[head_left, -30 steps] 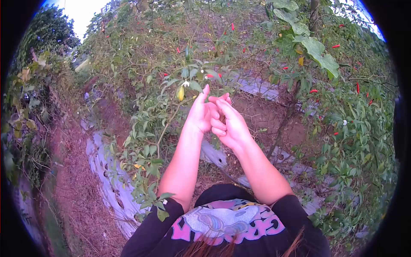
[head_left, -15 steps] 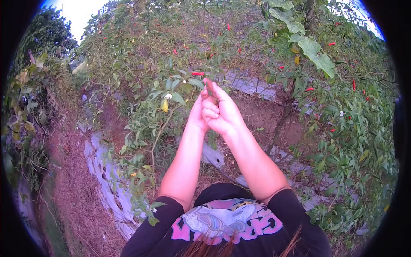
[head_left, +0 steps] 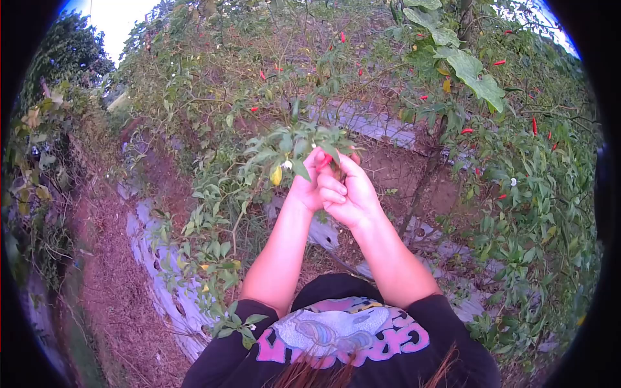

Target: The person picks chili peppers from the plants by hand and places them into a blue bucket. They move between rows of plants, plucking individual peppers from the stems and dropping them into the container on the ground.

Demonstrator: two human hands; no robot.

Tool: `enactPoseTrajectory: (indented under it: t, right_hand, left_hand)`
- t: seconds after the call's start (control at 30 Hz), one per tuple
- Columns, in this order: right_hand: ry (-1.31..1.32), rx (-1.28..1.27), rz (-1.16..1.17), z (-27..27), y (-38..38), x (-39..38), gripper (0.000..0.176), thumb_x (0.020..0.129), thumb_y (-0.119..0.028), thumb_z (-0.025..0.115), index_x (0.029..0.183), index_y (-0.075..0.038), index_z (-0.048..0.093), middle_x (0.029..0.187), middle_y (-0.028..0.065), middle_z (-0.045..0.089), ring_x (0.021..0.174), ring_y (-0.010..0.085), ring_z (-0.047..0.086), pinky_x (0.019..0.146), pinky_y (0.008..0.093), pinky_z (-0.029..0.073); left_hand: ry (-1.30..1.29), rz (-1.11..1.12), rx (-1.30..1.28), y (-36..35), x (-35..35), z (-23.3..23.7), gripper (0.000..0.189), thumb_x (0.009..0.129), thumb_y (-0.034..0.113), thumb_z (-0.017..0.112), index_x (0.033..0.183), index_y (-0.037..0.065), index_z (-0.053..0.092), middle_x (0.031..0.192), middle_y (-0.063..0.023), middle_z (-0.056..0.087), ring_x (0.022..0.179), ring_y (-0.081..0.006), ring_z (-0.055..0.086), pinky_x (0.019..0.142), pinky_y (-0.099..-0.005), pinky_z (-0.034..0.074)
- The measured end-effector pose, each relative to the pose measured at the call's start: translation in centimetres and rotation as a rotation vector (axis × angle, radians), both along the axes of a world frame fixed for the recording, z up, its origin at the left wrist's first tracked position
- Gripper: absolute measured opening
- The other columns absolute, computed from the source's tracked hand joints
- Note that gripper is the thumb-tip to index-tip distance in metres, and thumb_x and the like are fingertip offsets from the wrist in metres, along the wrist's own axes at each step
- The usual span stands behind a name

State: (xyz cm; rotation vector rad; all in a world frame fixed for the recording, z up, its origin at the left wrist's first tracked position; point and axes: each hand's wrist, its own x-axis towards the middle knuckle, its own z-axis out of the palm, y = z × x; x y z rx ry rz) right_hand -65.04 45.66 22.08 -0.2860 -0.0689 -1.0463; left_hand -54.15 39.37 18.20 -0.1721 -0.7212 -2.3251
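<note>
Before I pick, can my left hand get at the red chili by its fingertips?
Probably yes: the left hand is right at the red chili, fingertips beside or on it. Green leaves partly cover the hand but don't seem to block it.

head: worn on the person's head | aim: forward and down, over the shirt front [head_left: 343,333] at the near edge | range: left hand [head_left: 310,186] and right hand [head_left: 350,199] close, mid-frame; chili plants [head_left: 540,200] from close right to far | span: wide, round, black-cornered; dirt path [head_left: 113,278] left; sky [head_left: 119,22] far left
</note>
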Motion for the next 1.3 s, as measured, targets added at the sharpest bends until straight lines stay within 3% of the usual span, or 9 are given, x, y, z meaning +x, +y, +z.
enactPoseTrajectory:
  t: [0.03,0.17,0.2,0.43,0.73,0.97,1.13,1.23,1.3]
  right_hand:
    - [0.043,-0.011,0.027,-0.7,0.4,-0.5,0.018,0.092,-0.020,0.046,0.100,-0.007,0.056,0.077,0.0027,0.058,0.037,0.0050,0.031,0.031,0.0183,0.023]
    - [0.234,0.038,0.044,-3.2,2.5,-2.4,0.016,0.092,-0.019,0.047,0.091,-0.005,0.054,0.075,0.0012,0.057,0.038,0.0040,0.033,0.031,0.0181,0.024]
    - [0.273,0.043,0.026,-3.7,2.9,-2.8,0.016,0.092,-0.019,0.047,0.089,-0.005,0.053,0.075,0.0011,0.056,0.038,0.0040,0.033,0.031,0.0181,0.024]
    - [0.456,0.063,-0.096,-6.0,4.6,-4.1,0.012,0.091,-0.018,0.050,0.088,-0.006,0.053,0.072,0.0014,0.056,0.039,0.0033,0.032,0.033,0.0178,0.023]
    - [0.592,-0.016,-0.350,-7.3,6.0,-4.3,0.007,0.088,-0.013,0.055,0.092,-0.008,0.052,0.072,0.0036,0.059,0.038,0.0007,0.030,0.033,0.0171,0.021]
    - [0.814,-0.034,-0.507,-7.8,6.0,-4.9,0.008,0.087,-0.011,0.054,0.091,-0.004,0.053,0.071,0.0062,0.060,0.038,0.0000,0.031,0.034,0.0168,0.022]
    - [0.862,-0.044,-0.409,-7.8,6.4,-5.0,0.003,0.086,-0.008,0.052,0.087,-0.005,0.053,0.072,0.0077,0.060,0.037,0.0019,0.034,0.034,0.0169,0.022]
    - [1.037,-0.228,-0.253,-8.1,8.5,-3.1,0.005,0.083,-0.004,0.054,0.088,-0.004,0.053,0.072,0.0090,0.061,0.038,0.0031,0.034,0.035,0.0177,0.022]
    - [0.811,-0.127,-0.114,-7.5,8.9,-2.9,0.011,0.082,-0.005,0.052,0.092,-0.003,0.055,0.069,0.0073,0.060,0.038,0.0038,0.034,0.035,0.0182,0.023]
  left_hand:
    - [-0.105,0.050,-0.005,1.1,-0.2,0.3,0.032,0.088,0.028,0.049,0.113,0.010,0.055,0.120,-0.0140,0.049,0.105,-0.0254,0.052,0.080,-0.0321,0.050]
    - [-0.154,0.095,-0.043,0.5,-0.2,-3.4,0.034,0.086,0.028,0.055,0.114,0.009,0.053,0.115,-0.0148,0.055,0.104,-0.0272,0.054,0.087,-0.0378,0.047]
    - [-0.127,0.038,0.044,0.2,-0.1,-4.2,0.030,0.085,0.028,0.059,0.111,0.015,0.056,0.115,-0.0101,0.052,0.108,-0.0324,0.050,0.090,-0.0460,0.043]
    - [-0.340,0.142,-0.153,2.6,-0.4,-5.2,0.038,0.077,0.024,0.069,0.109,0.009,0.055,0.111,-0.0105,0.055,0.108,-0.0292,0.052,0.095,-0.0419,0.041]
    - [-0.368,0.072,-0.191,3.8,0.1,-4.9,0.019,0.077,0.019,0.068,0.090,0.007,0.062,0.113,-0.0083,0.055,0.105,-0.0220,0.053,0.087,-0.0343,0.043]
    - [-0.462,0.409,-0.152,5.5,-2.1,-6.3,0.014,0.084,0.009,0.059,0.098,0.008,0.058,0.107,-0.0055,0.057,0.084,-0.0143,0.056,0.063,-0.0276,0.047]
    - [-0.726,0.865,-0.527,5.4,-3.6,-7.6,0.014,0.085,0.003,0.054,0.097,0.008,0.059,0.096,0.0002,0.056,0.083,-0.0100,0.054,0.077,-0.0256,0.042]
    - [-0.742,0.811,-0.336,4.4,-3.3,-7.8,0.013,0.086,0.004,0.054,0.098,0.006,0.058,0.100,-0.0004,0.057,0.086,-0.0091,0.053,0.084,-0.0256,0.039]
    - [-0.684,0.663,-0.217,4.8,-2.6,-6.5,0.020,0.088,0.014,0.054,0.105,0.004,0.054,0.106,-0.0057,0.057,0.094,-0.0154,0.056,0.084,-0.0294,0.042]
